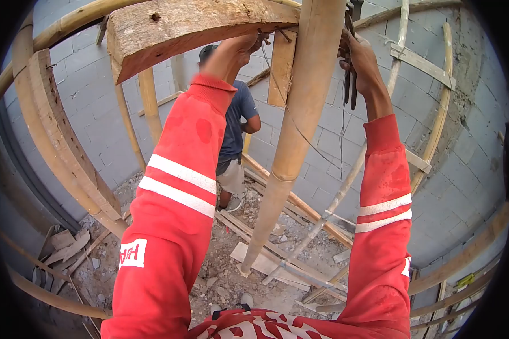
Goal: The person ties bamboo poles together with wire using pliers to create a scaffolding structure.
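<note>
A thick wooden beam (186, 28) crosses the top of the view and meets an upright bamboo pole (297, 127). Just under the beam, left of the pole, my left hand (242, 50) is raised with its fingers closed at a thin wire (308, 141). A rusty nail (284, 35) sticks out close by. The wire hangs in a loop across the pole. To the pole's right, my right hand (361, 59) grips dark pincers (349, 87), handles pointing down. Their jaws are near the top edge, partly hidden behind the pole.
A person (232, 124) in a dark shirt stands beyond my left arm. Behind is a grey block wall (333, 121). A curved timber (68, 124) stands at left, a bamboo ladder frame (430, 124) at right. Planks (271, 265) and rubble (218, 288) cover the ground.
</note>
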{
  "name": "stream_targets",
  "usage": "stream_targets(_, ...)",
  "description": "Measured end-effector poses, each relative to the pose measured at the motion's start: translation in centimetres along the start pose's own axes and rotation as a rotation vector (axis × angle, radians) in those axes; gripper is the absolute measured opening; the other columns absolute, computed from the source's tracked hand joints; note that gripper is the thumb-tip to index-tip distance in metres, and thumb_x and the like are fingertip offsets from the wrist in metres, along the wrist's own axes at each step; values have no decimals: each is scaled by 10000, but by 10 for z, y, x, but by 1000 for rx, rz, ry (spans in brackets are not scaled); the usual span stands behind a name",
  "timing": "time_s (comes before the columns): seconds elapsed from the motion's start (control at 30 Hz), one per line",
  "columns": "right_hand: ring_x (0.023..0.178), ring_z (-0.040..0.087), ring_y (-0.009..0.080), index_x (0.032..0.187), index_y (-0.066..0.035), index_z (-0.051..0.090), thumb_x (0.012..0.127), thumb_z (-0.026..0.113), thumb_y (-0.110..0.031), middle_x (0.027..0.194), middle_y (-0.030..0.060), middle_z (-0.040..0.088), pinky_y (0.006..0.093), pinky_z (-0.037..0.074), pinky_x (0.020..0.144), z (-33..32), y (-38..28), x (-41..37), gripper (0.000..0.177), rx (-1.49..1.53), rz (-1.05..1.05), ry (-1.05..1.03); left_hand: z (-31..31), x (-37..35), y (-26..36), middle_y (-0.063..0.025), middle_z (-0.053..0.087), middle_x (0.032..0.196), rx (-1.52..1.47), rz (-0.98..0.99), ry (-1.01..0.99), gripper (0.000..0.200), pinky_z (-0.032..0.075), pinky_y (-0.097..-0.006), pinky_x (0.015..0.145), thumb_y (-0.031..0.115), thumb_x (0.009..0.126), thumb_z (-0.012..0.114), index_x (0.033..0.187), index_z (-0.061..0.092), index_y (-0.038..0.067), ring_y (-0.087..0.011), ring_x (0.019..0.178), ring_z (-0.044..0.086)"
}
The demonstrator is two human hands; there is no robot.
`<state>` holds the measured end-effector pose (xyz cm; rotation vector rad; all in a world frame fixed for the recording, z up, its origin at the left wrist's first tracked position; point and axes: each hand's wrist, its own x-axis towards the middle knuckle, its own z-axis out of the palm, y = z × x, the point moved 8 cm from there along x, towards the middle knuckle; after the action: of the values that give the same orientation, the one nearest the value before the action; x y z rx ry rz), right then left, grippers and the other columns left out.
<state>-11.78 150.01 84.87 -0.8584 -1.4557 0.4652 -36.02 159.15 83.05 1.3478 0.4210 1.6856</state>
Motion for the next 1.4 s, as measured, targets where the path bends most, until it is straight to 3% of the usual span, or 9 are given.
stream_targets(0.1, 602, 487, 22, 1025, -106, 614, 1034, 583, -397, 756, -76, 539, 189, 329, 499, 7, -3, -20, 292, 282, 83, 92, 5, 5, 0, -37, 657, 850, 39, -6, -17, 118, 394, -201, 528, 152, 1002, 613, 1065, 633, 55, -67, 638, 539)
stream_targets(0.13, 675, 641, 71, 1097, -44, 660, 993, 640, -400, 871, 10, 696, 187, 348, 479, 5, 5, -11, 371, 406, 78, 15, 6, 5, 0, -42, 658, 873, 62, -13, -28, 127, 405, -205, 538, 145, 1005, 606, 1085, 629, 49, -72, 655, 550)
stream_targets(0.27, 722, 694, 125, 1186, 11, 637, 965, 696, -367, 941, 77, 708, 165, 384, 446, -16, 3, -12, 441, 501, 12, -99, 12, 3, 2, -61, 662, 966, 140, -45, -58, 174, 451, -221, 580, 119, 1020, 574, 1162, 614, 26, -91, 721, 595)
stream_targets(0.5, 662, 653, 85, 1187, 17, 652, 919, 752, -272, 868, 50, 697, 176, 362, 480, -4, -15, -64, 407, 87, 33, -40, -13, -16, -26, -48, 652, 978, -164, -140, -170, 254, 510, -238, 646, 143, 1035, 576, 1213, 613, -34, -89, 765, 615)
stream_targets(0.8, 697, 689, 106, 1113, -26, 623, 874, 785, -285, 905, 53, 706, 192, 377, 522, 19, -13, -120, 388, 54, 100, 11, 25, -189, 2, -69, 689, 976, -411, -265, -242, 292, 534, -281, 790, 240, 988, 674, 1091, 690, -33, -141, 847, 646)
stream_targets(0.9, 712, 699, 114, 1124, -22, 617, 876, 792, -337, 916, 54, 700, 190, 370, 523, 24, -16, -126, 437, 60, 97, 133, 37, -184, 0, -100, 679, 1129, -262, -208, -286, 348, 502, -350, 954, 282, 1008, 649, 1179, 659, -21, -210, 1031, 646)
stream_targets(1.07, 634, 664, 103, 1131, 20, 620, 855, 822, -310, 824, 63, 714, 187, 374, 495, 50, -28, -164, 475, 21, 187, -144, 38, -175, -8, -75, 695, 1053, -141, -229, -300, 355, 500, -346, 947, 318, 1019, 625, 1136, 690, -11, -185, 1048, 640)
stream_targets(1.27, 538, 548, 61, 1039, 11, 648, 891, 787, -218, 721, 31, 651, 199, 430, 505, 49, -34, -178, 306, 15, 195, -84, 28, -191, -28, -101, 706, 1083, 56, -156, -311, 511, 512, -355, 935, 447, 1031, 570, 1190, 676, -28, -182, 1036, 652)
stream_targets(1.4, 554, 525, 52, 1025, 0, 644, 903, 775, -228, 681, -11, 588, 200, 421, 512, 42, -35, -183, 290, 75, 197, 37, 61, -234, -91, -144, 631, 1288, -29, -343, -543, 594, 501, -412, 995, 449, 1051, 510, 1427, 473, -10, -227, 1173, 613)
